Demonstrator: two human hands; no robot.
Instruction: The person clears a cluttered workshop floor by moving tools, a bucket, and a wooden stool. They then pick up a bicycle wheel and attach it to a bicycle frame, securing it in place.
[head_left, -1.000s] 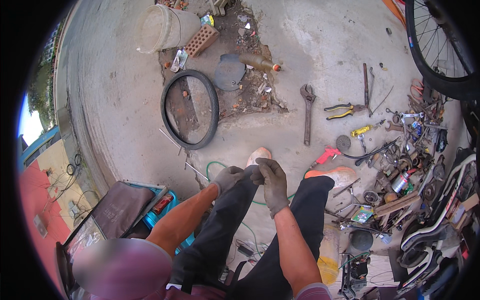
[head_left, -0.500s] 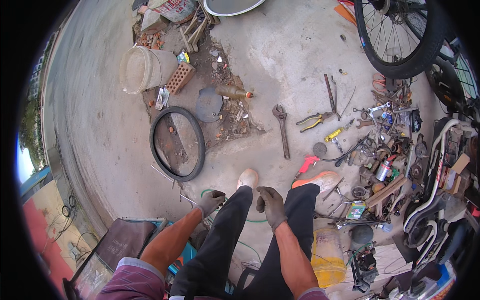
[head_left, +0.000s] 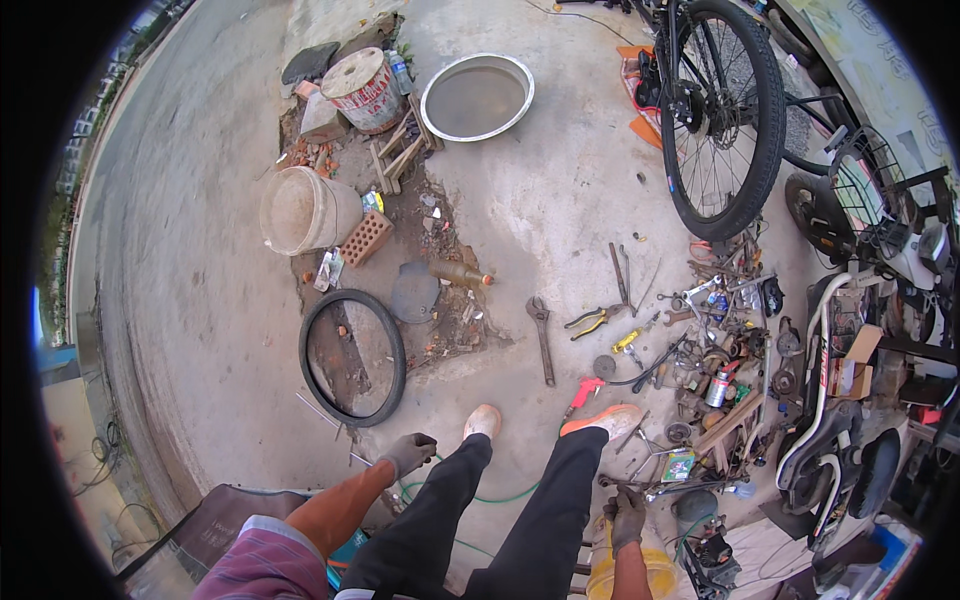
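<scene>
My left hand (head_left: pixel 410 455), in a grey glove, hangs above the floor beside my left knee, its fingers drawn together; whatever they may hold is too small to make out. My right hand (head_left: pixel 627 517), also gloved, is low at the right, over the rim of a yellow bucket (head_left: pixel 655 572) and near the close edge of the tool pile. Its fingers reach forward, thumb apart, with nothing visible between them. A black bicycle tyre (head_left: pixel 396 345) lies on the concrete beyond my left hand. By my right shoe lies a red air gun (head_left: pixel 580 393) with a green hose (head_left: pixel 505 499).
An adjustable wrench (head_left: pixel 543 345), pliers (head_left: pixel 592 320) and a heap of tools and parts (head_left: pixel 735 370) lie ahead and right. A bicycle wheel (head_left: pixel 772 150) stands beyond. Farther off are a basin of water (head_left: pixel 527 110), a white bucket (head_left: pixel 290 210) and a perforated brick (head_left: pixel 367 238).
My right hand has moved from between my knees right and back, to the yellow bucket. My left hand stays beside my left knee. The view has tilted up, showing more of the bicycle and basin.
</scene>
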